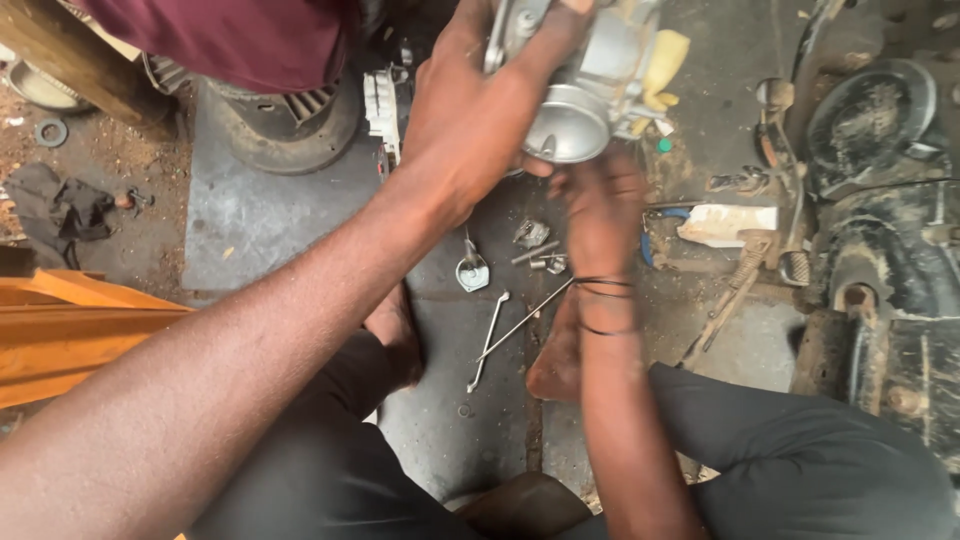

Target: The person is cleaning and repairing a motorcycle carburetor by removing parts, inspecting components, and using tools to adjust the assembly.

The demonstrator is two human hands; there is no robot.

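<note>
A grey metal engine part (590, 85) with a round bowl underneath and yellowed plastic pieces is held up near the top middle. My left hand (470, 110) wraps around its left side, fingers closed over the top. My right hand (600, 205) holds it from below, with thin black bands on the wrist. Under my hands, on the dark floor, lie a slim wrench (488, 340), a thin metal rod (525, 320), a small metal cap (472, 272) and a few small bolts (545, 260).
My bare feet rest on the floor either side of the wrench. A round dark engine housing (285, 125) stands at upper left by a person in a maroon garment (230, 35). Greasy motorcycle parts (880, 200) crowd the right. An orange board (60, 335) lies at left.
</note>
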